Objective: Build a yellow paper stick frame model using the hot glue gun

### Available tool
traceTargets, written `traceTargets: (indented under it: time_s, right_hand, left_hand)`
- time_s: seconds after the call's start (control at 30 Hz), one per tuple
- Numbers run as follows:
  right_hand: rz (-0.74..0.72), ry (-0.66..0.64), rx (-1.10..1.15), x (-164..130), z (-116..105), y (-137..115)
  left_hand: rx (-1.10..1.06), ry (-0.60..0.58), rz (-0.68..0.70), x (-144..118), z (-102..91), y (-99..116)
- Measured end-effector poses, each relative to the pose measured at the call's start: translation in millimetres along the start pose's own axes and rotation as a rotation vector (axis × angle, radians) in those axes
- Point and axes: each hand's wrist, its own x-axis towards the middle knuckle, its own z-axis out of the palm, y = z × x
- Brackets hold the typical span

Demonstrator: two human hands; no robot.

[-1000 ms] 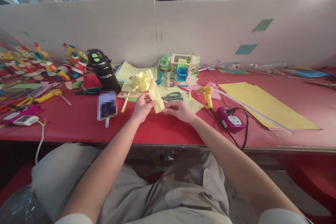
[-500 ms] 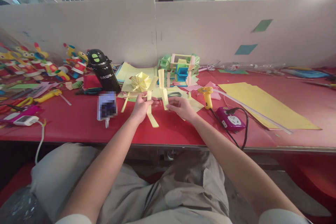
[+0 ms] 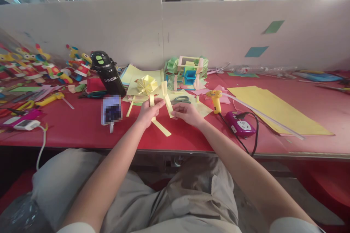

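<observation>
Head view, left hand: our left hand point(image 3: 148, 112) pinches a yellow paper strip point(image 3: 161, 127), fingers pressed on its upper part; the long end slants down to the near right over the red surface point(image 3: 82, 127).
Head view, right hand: our right hand point(image 3: 187, 113) pinches a second yellow strip point(image 3: 167, 99) between thumb and fingers, tilted up toward the far left.
Head view, surroundings: a paper bow point(image 3: 146, 84) lies just beyond the hands, a black bottle point(image 3: 108, 72) far left, a yellow glue gun point(image 3: 216, 100) to the right.

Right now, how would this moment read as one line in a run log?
left hand: holds pale yellow paper strip | right hand: holds second yellow paper strip | surface: red table
</observation>
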Motion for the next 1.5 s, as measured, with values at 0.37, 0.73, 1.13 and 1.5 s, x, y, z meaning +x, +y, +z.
traceTargets:
  time_s: [0.37,0.73,1.13,1.5]
  right_hand:
    - [-0.019,-0.106,-0.074,-1.8,1.5,0.3]
    - [-0.014,-0.131,-0.101,-3.0,3.2,-2.5]
    - [-0.009,-0.124,-0.091,-4.3,3.5,-6.0]
    - [-0.018,-0.171,-0.137,-4.9,1.6,-5.8]
  left_hand:
    - [0.098,0.021,0.057,1.5,0.7,-5.9]
    - [0.124,0.032,0.103,2.5,0.1,-8.3]
    - [0.117,0.049,0.071,2.6,-0.7,-8.3]
    - [-0.024,0.096,0.087,4.3,-2.8,-1.9]
